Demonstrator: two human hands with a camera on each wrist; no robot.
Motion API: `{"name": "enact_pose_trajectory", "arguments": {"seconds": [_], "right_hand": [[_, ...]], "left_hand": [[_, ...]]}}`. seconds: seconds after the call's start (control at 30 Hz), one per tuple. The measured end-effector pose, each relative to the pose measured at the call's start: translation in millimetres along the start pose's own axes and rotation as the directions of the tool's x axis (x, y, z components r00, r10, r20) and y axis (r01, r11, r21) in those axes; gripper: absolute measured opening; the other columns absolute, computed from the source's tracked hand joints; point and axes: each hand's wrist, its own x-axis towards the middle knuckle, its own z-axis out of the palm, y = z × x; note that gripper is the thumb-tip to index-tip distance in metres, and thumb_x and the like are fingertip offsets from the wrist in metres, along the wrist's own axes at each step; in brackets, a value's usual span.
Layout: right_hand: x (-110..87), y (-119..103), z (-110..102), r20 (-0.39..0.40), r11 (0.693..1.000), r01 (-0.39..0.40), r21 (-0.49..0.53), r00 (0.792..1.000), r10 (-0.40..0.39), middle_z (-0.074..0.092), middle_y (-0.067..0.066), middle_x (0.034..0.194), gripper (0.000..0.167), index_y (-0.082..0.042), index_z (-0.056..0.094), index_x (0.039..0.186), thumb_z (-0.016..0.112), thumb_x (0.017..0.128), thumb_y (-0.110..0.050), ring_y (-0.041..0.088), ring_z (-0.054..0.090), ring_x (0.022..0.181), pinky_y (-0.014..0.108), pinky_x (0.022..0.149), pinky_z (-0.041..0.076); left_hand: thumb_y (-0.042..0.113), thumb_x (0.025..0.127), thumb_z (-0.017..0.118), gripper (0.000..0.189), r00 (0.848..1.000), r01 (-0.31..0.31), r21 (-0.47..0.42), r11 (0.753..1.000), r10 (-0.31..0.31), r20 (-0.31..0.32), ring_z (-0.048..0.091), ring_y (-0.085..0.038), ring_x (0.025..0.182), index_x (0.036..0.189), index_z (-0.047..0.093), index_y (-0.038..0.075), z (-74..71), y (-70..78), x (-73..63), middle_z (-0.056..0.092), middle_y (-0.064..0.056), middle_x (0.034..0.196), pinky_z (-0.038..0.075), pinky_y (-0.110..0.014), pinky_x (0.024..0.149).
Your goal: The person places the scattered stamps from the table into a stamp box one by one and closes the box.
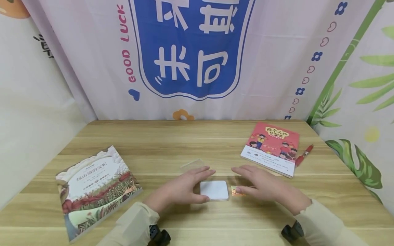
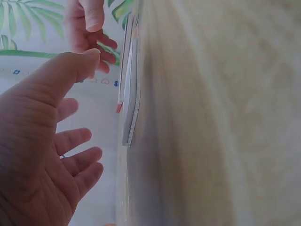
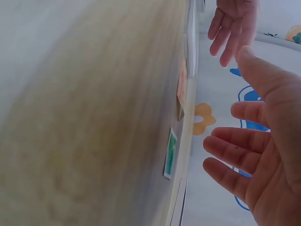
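A flat white tin-like case with rounded corners (image 1: 214,190) lies on the table between both hands. My left hand (image 1: 186,187) is held at its left side, fingers spread and holding nothing; in the head view the thumb overlaps the case's edge. On the other side my right hand (image 1: 264,182) hovers with loosely bent, separate fingers and nothing between them. A small orange card (image 1: 234,190) lies beside the case, partly covered by the right thumb. The right wrist view also shows a small green card (image 3: 170,154) near that orange card (image 3: 182,87).
A clear thin sheet (image 1: 191,164) lies behind the left hand. An illustrated book (image 1: 97,189) is at the left; a red-and-white book (image 1: 271,147) and a red pen (image 1: 304,154) are at the back right. A printed curtain (image 1: 101,68) hangs behind the wooden table (image 1: 154,136).
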Motion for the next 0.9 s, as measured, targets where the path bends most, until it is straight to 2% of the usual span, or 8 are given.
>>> {"name": "enact_pose_trajectory", "arguments": {"seconds": [0.17, 0.53, 0.9], "right_hand": [[-0.8, 2.1, -0.5, 0.023, 0.999, 0.036, 0.000, 0.999, -0.036, 0.056, 0.009, 0.124, 0.057, -0.006, 0.049, 0.132, 0.055, 0.090, -0.044, 0.025, 0.054, 0.113, 0.044, 0.092, 0.045], [-0.7, 9.4, 1.3, 0.048, 0.991, 0.129, 0.023, 0.990, -0.130, 0.059, 0.001, 0.106, 0.035, -0.008, 0.063, 0.116, 0.062, 0.088, -0.029, 0.013, 0.056, 0.094, 0.032, 0.083, 0.050], [5.0, 11.9, 5.9, 0.069, 0.989, 0.098, 0.114, 0.992, -0.107, 0.056, -0.007, 0.093, 0.021, -0.015, 0.066, 0.101, 0.067, 0.084, -0.026, 0.005, 0.050, 0.082, 0.025, 0.075, 0.048]], "left_hand": [[0.034, 0.080, 0.071, 0.070, 0.999, -0.033, 0.020, 0.999, 0.033, -0.004, 0.037, -0.028, 0.131, 0.139, 0.042, 0.012, 0.9, -1.4, 0.9, 0.037, -0.013, 0.145, 0.033, -0.045, 0.105], [0.032, 0.075, 0.074, 0.069, 1.000, -0.014, 0.030, 0.999, 0.014, 0.009, 0.046, -0.027, 0.123, 0.134, 0.048, 0.008, 5.2, -1.8, 0.9, 0.046, -0.013, 0.136, 0.038, -0.041, 0.102], [0.027, 0.076, 0.074, 0.063, 1.000, -0.028, 0.056, 0.998, 0.028, 0.001, 0.052, -0.022, 0.112, 0.131, 0.051, 0.006, 7.0, -3.4, 1.4, 0.053, -0.010, 0.126, 0.044, -0.035, 0.095]]}}
